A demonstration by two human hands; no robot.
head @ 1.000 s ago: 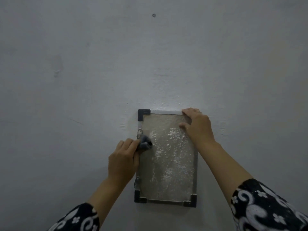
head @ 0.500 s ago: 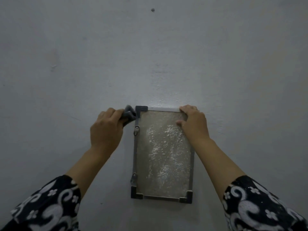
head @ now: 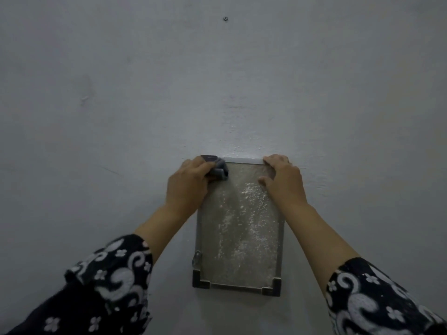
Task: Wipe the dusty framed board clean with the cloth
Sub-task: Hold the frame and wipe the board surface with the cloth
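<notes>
A small framed board (head: 238, 233) with a metal frame and dark corner caps lies against a pale grey surface. White dust covers much of its face, thickest down the middle and right. My left hand (head: 187, 187) grips a bunched dark grey cloth (head: 219, 171) and presses it on the board's top left corner. My right hand (head: 284, 181) holds the top right corner, fingers curled over the frame's upper edge and thumb on the board's face.
The pale grey surface (head: 121, 117) spreads all around the board. A small dark screw or bolt (head: 225, 19) sits in it far above. A metal hanger clip (head: 197, 257) sticks out on the board's lower left edge.
My left hand moved the cloth from the board's left edge out past the top left corner, then back onto the board's top left. The right hand stayed on its corner.
</notes>
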